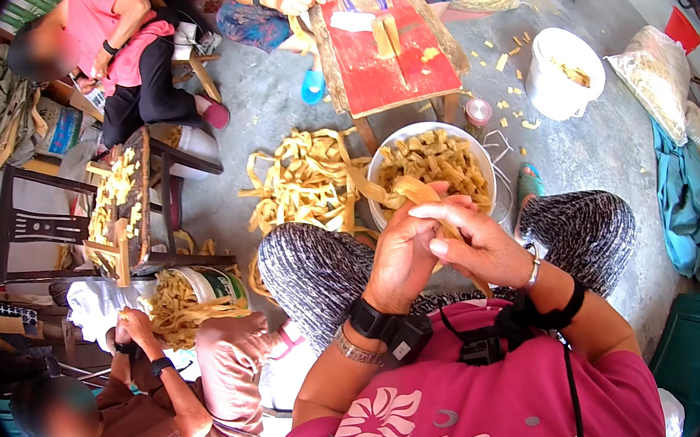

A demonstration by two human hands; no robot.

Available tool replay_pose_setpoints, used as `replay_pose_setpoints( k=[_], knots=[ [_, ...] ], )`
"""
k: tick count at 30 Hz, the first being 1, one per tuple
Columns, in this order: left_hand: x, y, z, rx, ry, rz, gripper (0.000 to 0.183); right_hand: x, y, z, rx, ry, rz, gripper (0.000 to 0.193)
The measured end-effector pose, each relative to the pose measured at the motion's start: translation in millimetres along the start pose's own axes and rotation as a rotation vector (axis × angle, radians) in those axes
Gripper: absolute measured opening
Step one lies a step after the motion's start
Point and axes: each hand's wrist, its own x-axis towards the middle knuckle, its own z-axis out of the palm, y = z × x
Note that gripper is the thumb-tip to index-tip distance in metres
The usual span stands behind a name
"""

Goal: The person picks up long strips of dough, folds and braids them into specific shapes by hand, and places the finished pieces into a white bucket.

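Observation:
Over my lap, my left hand (405, 255) and my right hand (486, 245) are close together, both closed on a long yellow-tan strip (409, 189). The strip is flat and pliable, and one end curls out past my fingers toward the basin. Its other end hangs below my right palm. Just beyond my hands stands a white basin (491, 168) full of short folded tan pieces (430, 156). To its left, a loose heap of long tan strips (302, 181) lies on the floor. Overlapping fingers hide the middle of the strip.
A low red-topped bench (377, 49) stands ahead, with a person's hands at its far end. A white bucket (564, 74) and a stuffed sack (651, 72) are at right. Two people sit at left around a dark chair (44, 221) and a piece-covered board (125, 202).

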Motion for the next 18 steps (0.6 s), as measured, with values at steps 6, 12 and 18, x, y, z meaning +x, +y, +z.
replay_pose_setpoints(
  k=[6, 12, 18],
  knots=[
    [8, 15, -1, -0.177, -0.096, -0.030, 0.039, -6, 4, -10, 0.337, -0.033, 0.070, 0.038],
    [16, 11, 0, -0.123, 0.214, 0.059, 0.035, -12, -1, -9, 0.291, -0.112, 0.168, 0.034],
    [15, 18, -12, -0.240, 0.219, 0.031, 0.030, -17, 5, -11, 0.507, -0.157, 0.116, 0.028]
  ],
)
